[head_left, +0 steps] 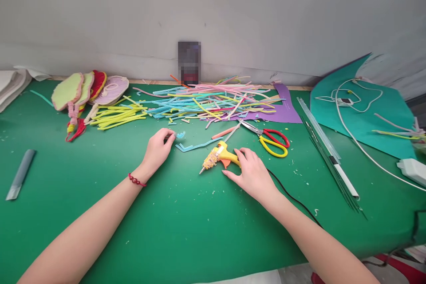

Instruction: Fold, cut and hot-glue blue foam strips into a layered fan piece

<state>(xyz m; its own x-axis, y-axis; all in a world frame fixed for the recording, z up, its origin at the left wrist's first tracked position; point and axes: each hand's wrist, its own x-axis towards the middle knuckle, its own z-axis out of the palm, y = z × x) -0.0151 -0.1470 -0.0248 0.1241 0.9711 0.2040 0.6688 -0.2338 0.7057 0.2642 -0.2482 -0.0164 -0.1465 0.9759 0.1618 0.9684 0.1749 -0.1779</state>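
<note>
My left hand (160, 148) is closed in a pinch low over the table, and a red beaded bracelet is on its wrist. Small light-blue scraps (180, 135) lie right at its fingertips; what is between the fingers is too small to make out. My right hand (254, 171) has thumb and fingers apart around the handle end of a yellow hot glue gun (216, 154), which lies with its nozzle to the left. A bent light-blue strip (198, 144) lies between the hands. Scissors (271, 137) with one red and one yellow handle rest beyond my right hand.
Colourful fuzzy strips (206, 102) are heaped along the back, beside a yellow-green bundle (120, 115). Several fan-shaped pieces (68, 91) lie back left. Thin rods (328, 164), a teal sheet (366, 111) and a white cable (349, 132) lie at right. A grey tube (21, 173) is far left.
</note>
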